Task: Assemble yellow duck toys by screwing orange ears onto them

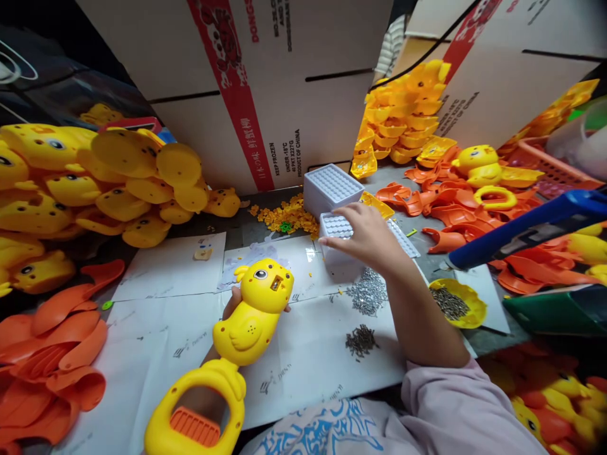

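My left hand (pixel 231 306) lies under a yellow duck toy (pixel 237 335) with an orange trigger in its handle and grips it from below, over white paper sheets. My right hand (pixel 367 235) reaches forward, fingers curled down onto a white grid tray (pixel 332 224) of small round pieces; what the fingertips pinch is hidden. A second white grid tray (pixel 332 184) stands just behind it. Loose piles of small screws (pixel 366 292) lie on the paper beside my right forearm.
Yellow duck shells (pixel 118 183) are heaped at left, orange parts (pixel 52 360) at lower left and at right (pixel 450 202). A yellow dish of screws (pixel 455 304) sits right. Cardboard boxes (pixel 265 82) wall the back. A blue tool (pixel 526 229) juts in at right.
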A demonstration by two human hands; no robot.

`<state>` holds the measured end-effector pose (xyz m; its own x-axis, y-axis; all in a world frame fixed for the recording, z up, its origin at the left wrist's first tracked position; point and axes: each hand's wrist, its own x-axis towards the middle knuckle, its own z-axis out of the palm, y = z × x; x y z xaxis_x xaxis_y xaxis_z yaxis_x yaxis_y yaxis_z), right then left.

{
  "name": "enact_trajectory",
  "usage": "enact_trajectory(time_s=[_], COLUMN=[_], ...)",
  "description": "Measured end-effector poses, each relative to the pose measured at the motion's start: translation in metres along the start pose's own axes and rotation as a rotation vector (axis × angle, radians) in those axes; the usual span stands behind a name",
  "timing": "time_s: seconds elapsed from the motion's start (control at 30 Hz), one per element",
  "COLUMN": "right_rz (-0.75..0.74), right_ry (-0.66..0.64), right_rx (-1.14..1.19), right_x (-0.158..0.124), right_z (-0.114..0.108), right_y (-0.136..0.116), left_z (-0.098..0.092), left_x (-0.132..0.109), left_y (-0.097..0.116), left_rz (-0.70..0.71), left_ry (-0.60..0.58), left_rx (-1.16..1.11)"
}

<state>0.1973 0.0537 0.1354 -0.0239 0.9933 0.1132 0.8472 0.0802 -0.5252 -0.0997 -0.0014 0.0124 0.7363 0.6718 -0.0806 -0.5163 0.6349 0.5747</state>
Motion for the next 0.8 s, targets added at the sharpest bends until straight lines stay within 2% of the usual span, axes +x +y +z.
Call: enact_trajectory(time_s=[0.1, 0.17, 0.43, 0.8], right_rz=[0.261, 0.312, 0.304, 0.283], right_ry=[-0.016, -0.033, -0.035, 0.038], right_rx=[-0.172, -0.162, -0.265, -0.249], right_x=[0.007, 0.012, 0.024, 0.022], right_z=[-0.004, 0.001, 0.033, 0.029], right_y=[0.013, 0.016, 0.017, 0.015], left_z=[-0.001, -0.001, -0.005, -0.003], left_x=[0.003, 0.006, 0.011, 0.013], left_y=[0.000, 0.000, 0.001, 0.001], left_rz=[-0.032, -0.048, -0.072, -0.068], left_ry=[-0.064, -0.100, -0.156, -0.156], left_rx=[-0.051, -0.075, -0.137, -0.169])
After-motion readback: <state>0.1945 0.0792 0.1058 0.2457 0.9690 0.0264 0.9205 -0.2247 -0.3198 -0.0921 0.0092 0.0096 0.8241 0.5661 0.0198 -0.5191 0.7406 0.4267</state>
